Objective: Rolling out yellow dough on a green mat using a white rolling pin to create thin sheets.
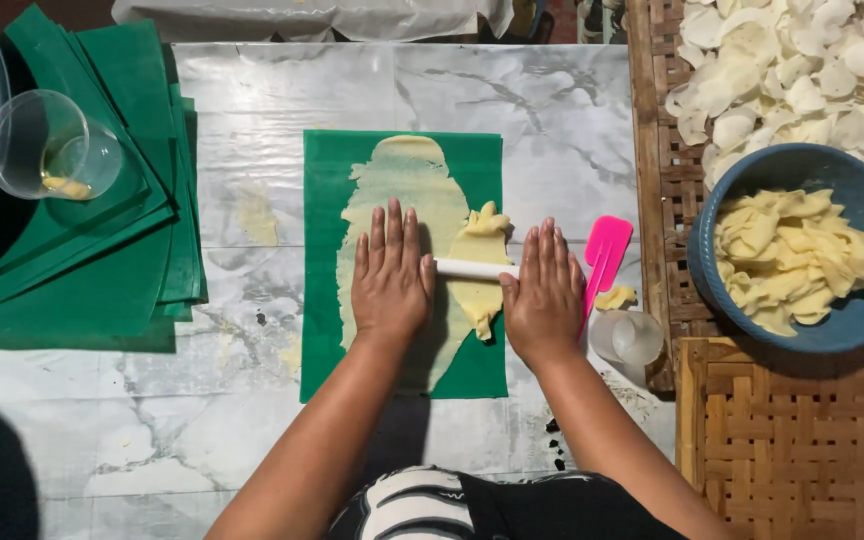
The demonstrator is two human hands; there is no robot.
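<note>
Both the left hand (389, 272) and right hand (544, 294) lie flat, fingers stretched, pressing a white rolling pin (474, 269) over yellow dough (422, 215) on the green sheet (327, 300) at the table's middle.

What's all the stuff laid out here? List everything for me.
rolling pin: one, white, across the dough under both palms
dough: pale yellow, spread on the sheet
green sheet: one, on the marble table
stack of green sheets: left
clear cup: one, on the stack
pink spatula: one, beside the right hand
blue bowl: one, holding yellow pieces, right
pale chips: many, on woven tray, top right
left hand: flat on pin
right hand: flat on pin
</note>
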